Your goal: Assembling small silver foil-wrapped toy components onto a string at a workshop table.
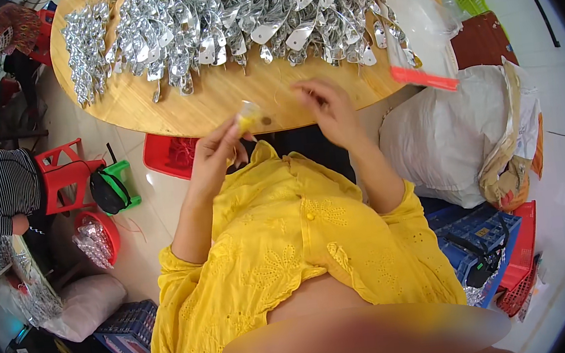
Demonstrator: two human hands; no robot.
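My left hand (216, 149) is closed on a small clear-and-yellow piece (247, 118) at the near edge of the round wooden table (219, 95); its exact kind is too blurred to make out. To the right, my right hand (334, 112) hovers over the same edge, apart from the left. Motion smears its fingertips, so whether they pinch anything is unclear. A faint thin line shows just left of those fingers. Beyond both hands lies a wide heap of shiny silver metal pieces (239, 22), many with rounded, holed ends. A smaller silver bunch (86, 49) sits at the table's left.
Clear plastic bags (418, 24) lie over the table's right side. A big white sack (437, 136) and blue crates (471, 239) stand at right. Under the edge is a red bin (167, 157). At left, a person in stripes (4, 181) sits near a red stool (65, 175).
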